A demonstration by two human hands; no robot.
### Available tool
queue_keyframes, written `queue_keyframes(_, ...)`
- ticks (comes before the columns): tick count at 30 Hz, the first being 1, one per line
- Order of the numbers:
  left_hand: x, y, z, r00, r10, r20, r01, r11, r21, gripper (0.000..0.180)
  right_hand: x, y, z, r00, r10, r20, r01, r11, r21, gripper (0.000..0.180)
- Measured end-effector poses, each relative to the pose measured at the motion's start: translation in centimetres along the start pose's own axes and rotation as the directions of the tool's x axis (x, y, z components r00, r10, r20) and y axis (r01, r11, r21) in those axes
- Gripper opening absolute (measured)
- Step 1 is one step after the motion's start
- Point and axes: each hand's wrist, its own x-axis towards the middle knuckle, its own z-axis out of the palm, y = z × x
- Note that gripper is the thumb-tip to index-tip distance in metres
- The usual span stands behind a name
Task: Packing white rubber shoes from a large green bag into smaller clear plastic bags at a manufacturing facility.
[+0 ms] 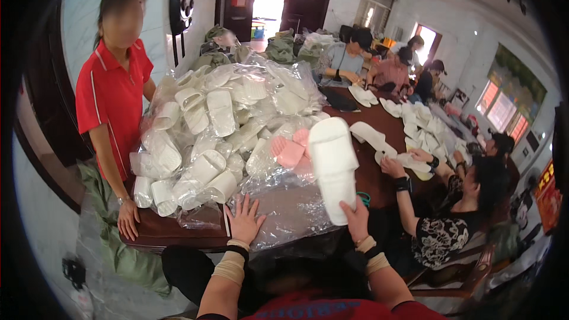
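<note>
In my right hand (355, 220) is a white open-toed slipper (333, 163), held up by its lower end with the sole turned away and the strap towards me. My fingers are closed round its edge. My left hand (245, 220) lies flat with fingers spread at the near table edge, on or beside clear plastic film (293, 210). Beyond it rises a big heap of cream slippers (220, 112) in clear plastic bags. A pink pair (287, 152) sits at the heap's right side, partly behind the raised slipper.
A person in a red shirt (115, 92) stands at the left, one hand on the brown table (157, 225). On the right, a co-worker's hands (394, 168) handle white slippers (370, 136). More white slippers (424, 124) are piled farther along, with several people seated around. Green sacks (133, 249) lie at the left.
</note>
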Motion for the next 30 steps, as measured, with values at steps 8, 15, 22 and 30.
queue_keyframes(8, -0.9, -0.4, 0.3, 1.0, 0.001, -0.011, -0.002, 0.999, -0.053, 0.062, -0.5, 5.8, -0.5, 0.875, 0.315, 0.367, -0.267, 0.948, -0.175, 0.033)
queue_keyframes(15, -0.7, -0.2, -1.0, 0.997, 0.007, 0.071, -0.004, 0.999, -0.039, 0.063, 8.8, 4.6, -9.4, 0.898, 0.338, 0.283, -0.375, 0.923, 0.088, 0.014)
queue_keyframes(22, 0.8, 0.7, -1.8, 0.991, -0.002, 0.135, 0.001, 1.0, 0.006, 0.062, 22.5, 8.7, -18.6, 0.961, 0.257, 0.103, -0.263, 0.964, 0.049, 0.03)
queue_keyframes(30, 1.5, 0.5, -2.8, 0.978, -0.025, 0.207, 0.019, 0.999, 0.029, 0.064, 23.0, 10.3, 1.1, 0.95, 0.266, 0.164, -0.304, 0.905, 0.297, 0.02)
